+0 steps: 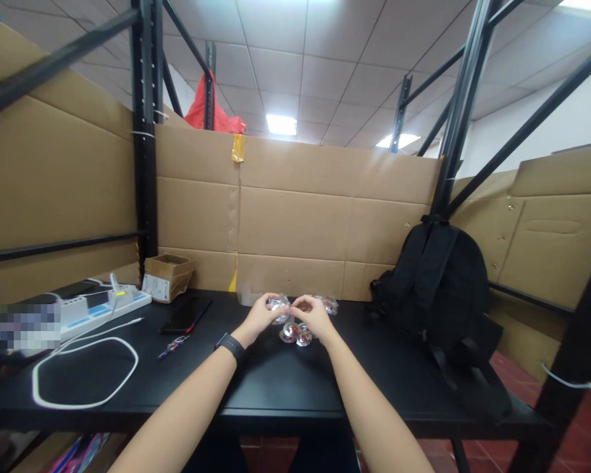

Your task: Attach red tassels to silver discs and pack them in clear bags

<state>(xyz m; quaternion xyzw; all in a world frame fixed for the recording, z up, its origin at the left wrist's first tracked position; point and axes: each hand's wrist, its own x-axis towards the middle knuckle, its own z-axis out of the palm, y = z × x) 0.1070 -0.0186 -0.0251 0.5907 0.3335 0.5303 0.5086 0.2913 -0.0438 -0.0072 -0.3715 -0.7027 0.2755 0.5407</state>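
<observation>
Small shiny, clear-wrapped items lie near the middle of the black table [276, 394]. My left hand [261, 320], with a dark watch on its wrist, is closed on a shiny wrapped item [278, 309]. Close beside it, my right hand [315, 315] has its thumb and fingers pinched at the right edge of that item; what exactly they grip is too small to make out. Just below the hands rest two round, shiny items with red parts [289, 332] [304, 336]. Another clear wrapped bundle [329, 304] sits behind my right hand.
A black backpack [438, 289] stands on the right. At the left are a white power strip [98, 315], a looped white cable [85, 406], a dark phone [184, 315], a keychain [174, 346] and a small open cardboard box [169, 277]. Cardboard panels [295, 217] line the back.
</observation>
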